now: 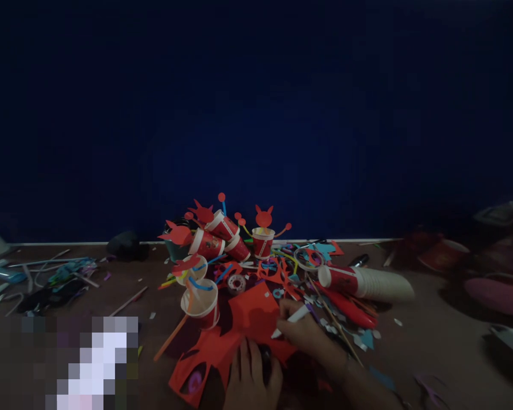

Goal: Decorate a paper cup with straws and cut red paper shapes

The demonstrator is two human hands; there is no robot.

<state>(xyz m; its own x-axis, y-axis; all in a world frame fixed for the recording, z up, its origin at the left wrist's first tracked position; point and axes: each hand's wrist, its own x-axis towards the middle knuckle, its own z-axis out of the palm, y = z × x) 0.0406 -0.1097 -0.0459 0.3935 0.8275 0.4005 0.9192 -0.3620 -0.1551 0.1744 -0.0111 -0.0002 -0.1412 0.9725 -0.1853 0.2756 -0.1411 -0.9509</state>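
Left hand (251,380), near centre: laid over red paper (252,307), dark object (265,360) between thumb and fingers; whether gripped, cannot tell. Right hand (297,329), just right: closed around one white marker (300,314), tip pointing down at the paper. Paper cup (202,304) with straws: upright, left. Cup stack (385,285): on its side, right. Eared cup figure (264,242): upright, far centre.

The right hand (301,331) holds a white marker (298,315) over red paper (254,307); the left hand (251,373) apparently rests there.
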